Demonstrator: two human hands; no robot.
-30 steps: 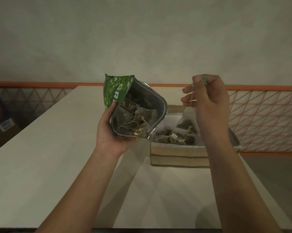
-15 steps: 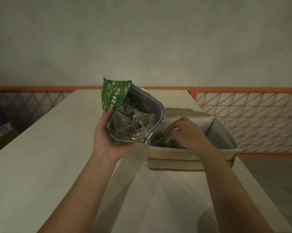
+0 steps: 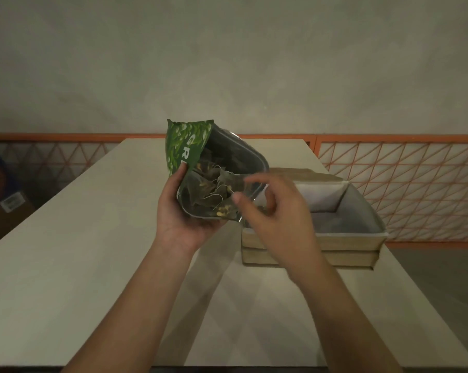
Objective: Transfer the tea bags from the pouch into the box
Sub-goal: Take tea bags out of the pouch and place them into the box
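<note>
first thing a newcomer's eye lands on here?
The green pouch at centre, held up over the table in the left hand, mouth open and pyramid tea bags showing inside. The right hand, blurred, fingers loosely curled, is at the pouch's mouth; whether it has a grip on a bag can't be told. To the right, on the table, sits the open cardboard box.

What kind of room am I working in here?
Hard to say; likely a storage or workshop space: bare plaster wall, orange mesh railing behind a plain long table, cardboard carton on the floor.
</note>
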